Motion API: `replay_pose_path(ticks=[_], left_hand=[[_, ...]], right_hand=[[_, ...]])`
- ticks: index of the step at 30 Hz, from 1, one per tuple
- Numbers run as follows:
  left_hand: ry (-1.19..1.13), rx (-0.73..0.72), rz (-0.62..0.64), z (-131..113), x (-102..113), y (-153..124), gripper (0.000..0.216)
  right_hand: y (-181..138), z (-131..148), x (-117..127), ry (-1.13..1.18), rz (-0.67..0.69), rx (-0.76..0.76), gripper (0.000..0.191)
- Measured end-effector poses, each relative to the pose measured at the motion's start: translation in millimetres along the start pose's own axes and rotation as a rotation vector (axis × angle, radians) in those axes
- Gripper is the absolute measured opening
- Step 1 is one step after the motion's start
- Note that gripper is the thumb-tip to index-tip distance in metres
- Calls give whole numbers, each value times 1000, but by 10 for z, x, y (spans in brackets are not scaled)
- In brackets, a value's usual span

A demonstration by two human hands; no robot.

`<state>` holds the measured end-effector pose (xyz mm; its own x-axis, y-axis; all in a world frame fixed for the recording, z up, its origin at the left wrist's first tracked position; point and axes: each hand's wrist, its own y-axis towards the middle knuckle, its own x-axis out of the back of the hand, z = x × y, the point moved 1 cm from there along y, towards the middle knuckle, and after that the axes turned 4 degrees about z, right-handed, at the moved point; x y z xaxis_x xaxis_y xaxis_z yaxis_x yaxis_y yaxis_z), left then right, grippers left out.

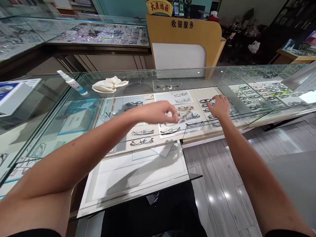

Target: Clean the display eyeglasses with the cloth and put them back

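Observation:
My left hand [166, 112] is over the display case with its fingers curled in a pinch. A blurred pair of eyeglasses [185, 117] extends to the right from its fingertips. My right hand [219, 107] is at the case's front right, thumb and fingers apart, holding nothing I can see. Whether it touches the glass is unclear. Below and around both hands lie several rows of eyeglasses, among them a dark-framed pair [170, 130] and a clear-lensed pair [142, 141] near the front. My left forearm hides part of the case.
An open white drawer [138, 184] juts out toward me. On the glass top [140, 80] rest a cream cloth [108, 85] and a white spray bottle [72, 83]. A white box [18, 95] stands at the left. Beyond the case is a wooden cashier counter [182, 29].

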<state>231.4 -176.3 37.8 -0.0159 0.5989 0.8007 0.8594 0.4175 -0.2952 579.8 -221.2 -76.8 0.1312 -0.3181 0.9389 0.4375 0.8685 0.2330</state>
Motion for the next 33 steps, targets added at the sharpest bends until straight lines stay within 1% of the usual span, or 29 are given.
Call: replay_pose_path(ticks=[2, 3, 5, 8, 9, 10, 11, 12, 14, 15, 17, 19, 20, 23, 25, 27, 30, 33], left_hand=[[-89, -78, 74, -144, -318, -294, 25], [-123, -92, 113, -178, -497, -402, 23], [-164, -70, 153, -159, -873, -523, 22], [-170, -19, 190, 38, -1401, -500, 24], [-145, 15, 173, 134, -1543, -453, 25], [-118, 56, 148, 238, -1659, -394, 25], [-92, 87, 97, 345, -1745, -326, 22], [-62, 95, 18, 453, -1796, -250, 22], [18, 116, -135, 672, -1805, -78, 28], [70, 162, -211, 784, -1766, 18, 28], [167, 242, -286, 1001, -1638, 230, 25], [214, 252, -399, 1201, -1474, 464, 32], [230, 261, -435, 1297, -1397, 588, 34], [305, 291, -454, 1560, -1231, 964, 37], [341, 299, -448, 1714, -1176, 1200, 40], [354, 297, -443, 1854, -1147, 1409, 38], [362, 297, -436, 2035, -1115, 1664, 32], [367, 301, -425, 2176, -1087, 1846, 33]], right_hand=[[6, -16, -18, 8, -10, 11, 54], [10, -25, -27, 11, -16, 15, 54], [17, -39, -41, 12, -26, 20, 53], [22, -49, -49, 4, -28, 20, 53], [22, -51, -50, 1, -25, 18, 53], [22, -52, -51, -1, -23, 18, 54], [21, -55, -54, -1, -22, 19, 54], [21, -58, -60, 0, -24, 23, 54], [24, -69, -76, 5, -35, 31, 54], [27, -76, -85, 7, -43, 36, 53], [35, -88, -103, 9, -56, 40, 53], [41, -96, -114, 7, -58, 39, 53], [43, -96, -115, 4, -57, 38, 53], [36, -85, -103, -2, -52, 28, 54], [24, -70, -88, -4, -47, 18, 53], [10, -54, -73, -8, -39, 11, 53], [-9, -36, -59, -22, -39, 11, 52], [-20, -31, -57, -30, -42, 14, 50]])
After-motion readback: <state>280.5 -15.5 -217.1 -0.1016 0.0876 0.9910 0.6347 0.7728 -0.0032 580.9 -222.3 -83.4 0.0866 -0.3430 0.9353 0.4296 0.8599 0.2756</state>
